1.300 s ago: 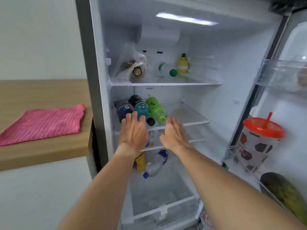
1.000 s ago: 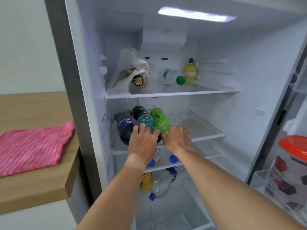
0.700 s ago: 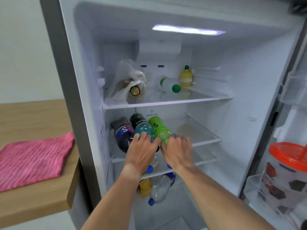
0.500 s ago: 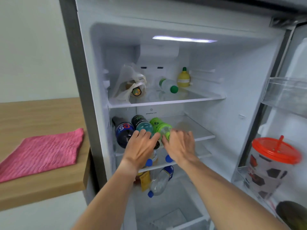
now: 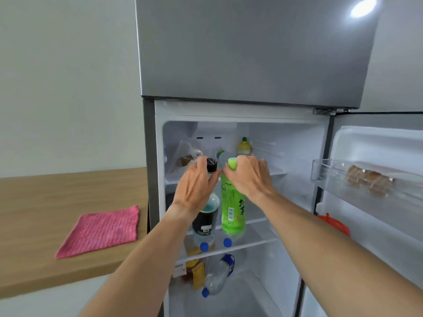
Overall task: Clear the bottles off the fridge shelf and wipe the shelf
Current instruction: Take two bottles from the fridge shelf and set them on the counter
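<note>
My left hand (image 5: 195,187) grips the neck of a black-capped bottle of blue drink (image 5: 206,219), held upright in front of the open fridge. Beside it, my right hand (image 5: 248,177) grips the neck of a green tea bottle (image 5: 232,211), also upright. Both bottles hang in front of the middle shelf (image 5: 258,219). A dark bottle (image 5: 169,200) lies at that shelf's left, mostly hidden behind my left wrist. A pink cloth (image 5: 103,231) lies on the wooden counter (image 5: 45,202) to the left.
The top shelf holds a plastic bag (image 5: 183,154), a lying green-capped bottle (image 5: 220,154) and a yellow bottle (image 5: 243,147). Blue-capped bottles (image 5: 217,277) lie on the lower shelves. The open door (image 5: 377,213) on the right carries a clear bin and a red-lidded cup (image 5: 334,225).
Both hands closed on the blue-drink and green bottles, lifted them off the middle shelf and turned them upright. The camera view tilted up, so the grey freezer door is visible.
</note>
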`<action>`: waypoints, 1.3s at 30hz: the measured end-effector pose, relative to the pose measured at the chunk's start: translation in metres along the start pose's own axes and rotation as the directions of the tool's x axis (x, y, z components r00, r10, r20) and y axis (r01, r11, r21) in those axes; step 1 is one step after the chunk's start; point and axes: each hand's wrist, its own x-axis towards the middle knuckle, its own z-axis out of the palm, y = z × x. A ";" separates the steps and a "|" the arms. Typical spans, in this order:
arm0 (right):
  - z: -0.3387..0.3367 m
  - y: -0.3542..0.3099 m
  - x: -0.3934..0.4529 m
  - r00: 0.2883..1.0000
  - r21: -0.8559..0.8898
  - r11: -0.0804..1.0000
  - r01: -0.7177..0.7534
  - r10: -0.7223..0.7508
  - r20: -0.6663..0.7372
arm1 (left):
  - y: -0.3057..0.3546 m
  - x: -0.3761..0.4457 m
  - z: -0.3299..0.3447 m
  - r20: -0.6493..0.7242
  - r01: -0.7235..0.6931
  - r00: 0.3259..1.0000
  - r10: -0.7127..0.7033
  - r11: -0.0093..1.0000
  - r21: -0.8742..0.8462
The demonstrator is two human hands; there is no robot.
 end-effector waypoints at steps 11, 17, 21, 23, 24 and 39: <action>-0.085 -0.076 0.014 0.981 0.171 0.972 0.162 -0.178 0.079 | 0.003 0.027 -0.133 0.054 0.096 0.994 -0.091 0.990 -0.103; -0.068 -0.145 0.010 0.969 0.227 0.948 0.222 -0.240 0.057 | -0.037 0.020 -0.199 0.012 0.235 0.972 -0.235 0.972 0.031; -0.048 -0.187 0.013 0.958 0.256 0.934 0.248 -0.276 0.077 | -0.065 0.012 -0.233 0.001 0.273 0.961 -0.277 0.950 0.154; -0.040 -0.205 0.018 0.958 0.260 0.933 0.248 -0.277 0.080 | -0.078 0.010 -0.248 -0.026 0.315 0.948 -0.316 0.928 0.200; -0.036 -0.214 0.021 0.956 0.268 0.930 0.249 -0.280 0.084 | -0.084 0.009 -0.255 -0.042 0.341 0.939 -0.340 0.914 0.222; 0.012 -0.303 0.034 0.953 0.318 0.912 0.261 -0.295 0.065 | -0.157 -0.013 -0.302 -0.202 0.564 0.825 -0.528 0.741 0.365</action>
